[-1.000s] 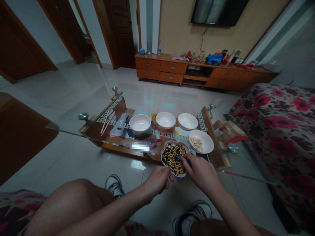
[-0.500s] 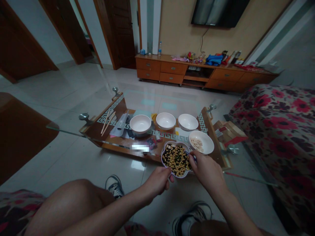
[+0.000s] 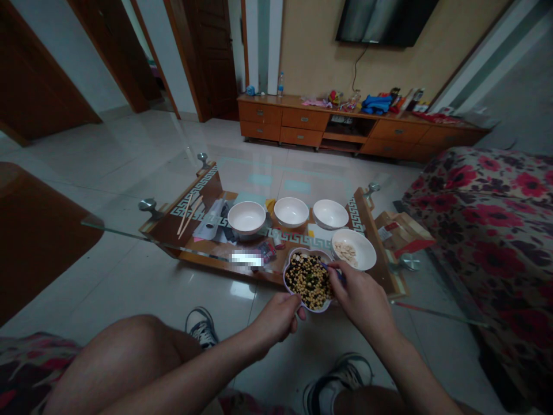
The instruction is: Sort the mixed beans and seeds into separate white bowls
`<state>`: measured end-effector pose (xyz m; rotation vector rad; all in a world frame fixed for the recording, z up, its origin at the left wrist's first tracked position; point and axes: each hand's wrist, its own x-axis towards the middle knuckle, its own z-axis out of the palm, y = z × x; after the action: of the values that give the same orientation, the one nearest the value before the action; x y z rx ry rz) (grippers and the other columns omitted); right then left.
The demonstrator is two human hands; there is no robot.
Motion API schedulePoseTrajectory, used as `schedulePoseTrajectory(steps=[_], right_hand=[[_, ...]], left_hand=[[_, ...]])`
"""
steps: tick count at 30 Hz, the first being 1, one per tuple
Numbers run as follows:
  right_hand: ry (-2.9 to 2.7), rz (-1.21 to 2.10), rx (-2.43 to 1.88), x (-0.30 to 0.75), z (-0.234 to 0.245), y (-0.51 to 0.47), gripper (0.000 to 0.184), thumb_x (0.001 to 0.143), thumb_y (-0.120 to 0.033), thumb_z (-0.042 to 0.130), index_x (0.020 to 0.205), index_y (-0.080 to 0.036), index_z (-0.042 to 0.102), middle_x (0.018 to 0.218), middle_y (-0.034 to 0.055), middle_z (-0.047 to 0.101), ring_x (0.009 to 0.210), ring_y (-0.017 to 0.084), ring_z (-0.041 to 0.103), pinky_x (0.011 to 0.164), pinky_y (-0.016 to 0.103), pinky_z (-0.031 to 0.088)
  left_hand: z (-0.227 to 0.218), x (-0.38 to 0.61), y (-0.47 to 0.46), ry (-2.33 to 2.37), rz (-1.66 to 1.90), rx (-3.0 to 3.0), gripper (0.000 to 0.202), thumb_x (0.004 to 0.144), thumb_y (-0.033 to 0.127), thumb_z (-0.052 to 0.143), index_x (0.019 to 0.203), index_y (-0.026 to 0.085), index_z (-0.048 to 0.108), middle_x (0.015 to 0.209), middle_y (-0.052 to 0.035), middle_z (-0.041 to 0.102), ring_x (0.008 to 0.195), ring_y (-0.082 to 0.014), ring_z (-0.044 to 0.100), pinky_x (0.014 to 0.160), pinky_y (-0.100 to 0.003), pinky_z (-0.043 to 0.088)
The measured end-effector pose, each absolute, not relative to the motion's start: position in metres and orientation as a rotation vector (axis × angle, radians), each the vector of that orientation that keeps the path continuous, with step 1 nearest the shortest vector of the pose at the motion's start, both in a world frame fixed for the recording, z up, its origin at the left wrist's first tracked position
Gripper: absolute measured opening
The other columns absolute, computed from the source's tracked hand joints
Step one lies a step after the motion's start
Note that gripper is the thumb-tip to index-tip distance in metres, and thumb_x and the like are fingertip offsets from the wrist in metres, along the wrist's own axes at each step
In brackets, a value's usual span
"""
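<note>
A flower-shaped bowl (image 3: 290,288) full of mixed yellow, black and green beans (image 3: 307,279) sits at the near edge of a glass table (image 3: 129,213). My left hand (image 3: 276,320) is closed on the bowl's near rim. My right hand (image 3: 358,297) is pinched on a thin blue tool (image 3: 334,272) whose tip reaches over the beans at the bowl's right side. Just right of it stands a white bowl (image 3: 360,256) with a few pale beans (image 3: 347,251) in it.
Three white bowls (image 3: 246,218) (image 3: 291,211) (image 3: 330,214) stand in a row behind. Chopsticks (image 3: 188,213) and packets lie on the wooden shelf under the glass. A flowered sofa (image 3: 496,230) is on the right, a cardboard box (image 3: 400,230) beside it, and a TV cabinet (image 3: 354,127) at the back.
My right hand drew back from the middle of the beans to the bowl's right side, toward the white bowl, then moved slightly back over the beans. The left hand stayed on the rim.
</note>
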<state>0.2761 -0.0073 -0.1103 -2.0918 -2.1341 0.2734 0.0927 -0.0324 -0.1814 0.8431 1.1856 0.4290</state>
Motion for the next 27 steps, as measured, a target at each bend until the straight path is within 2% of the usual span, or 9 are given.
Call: schedulePoseTrajectory(steps=[8,15,22,27], right_hand=[[-2.164,0.206,-2.194,0.279,-0.118,-0.004,0.031,0.099,-0.035,0.039,0.111,-0.022,0.065,0.095,0.0085,0.075,0.083,0.021,0.072,0.06,0.027,0.039],[-2.32,0.572,-1.808,0.275,-0.123,-0.006,0.031,0.097,-0.033,0.042,0.11,-0.025,0.069,0.102,0.0053,0.075,0.095,0.02,0.07,0.077,0.028,0.045],[-2.15,0.417,-1.996,0.277,-0.11,-0.008,0.03,0.092,-0.038,0.046,0.093,-0.024,0.073,0.082,0.0042,0.075,0.075,0.019,0.069,0.064,0.027,0.041],[-2.179,0.344,-1.998,0.281,-0.118,-0.007,0.029,0.095,-0.034,0.043,0.101,-0.024,0.07,0.091,0.0049,0.076,0.084,0.021,0.07,0.064,0.028,0.043]], left_hand=[[-0.181,0.093,-0.032,1.184,0.43,0.83,0.04,0.092,0.044,0.034,0.069,0.019,0.054,0.038,0.0051,0.04,0.029,-0.0077,0.023,0.034,-0.021,0.016],[-0.178,0.092,-0.033,1.171,0.442,0.833,0.041,0.092,0.045,0.034,0.069,0.019,0.055,0.039,0.0048,0.04,0.03,-0.0079,0.025,0.035,-0.021,0.016],[-0.181,0.092,-0.033,1.168,0.446,0.848,0.045,0.091,0.053,0.034,0.069,0.019,0.054,0.04,0.0049,0.041,0.03,-0.0075,0.025,0.037,-0.021,0.016],[-0.18,0.092,-0.034,1.172,0.443,0.837,0.044,0.092,0.051,0.035,0.07,0.019,0.055,0.039,0.005,0.04,0.031,-0.0077,0.026,0.037,-0.02,0.016]])
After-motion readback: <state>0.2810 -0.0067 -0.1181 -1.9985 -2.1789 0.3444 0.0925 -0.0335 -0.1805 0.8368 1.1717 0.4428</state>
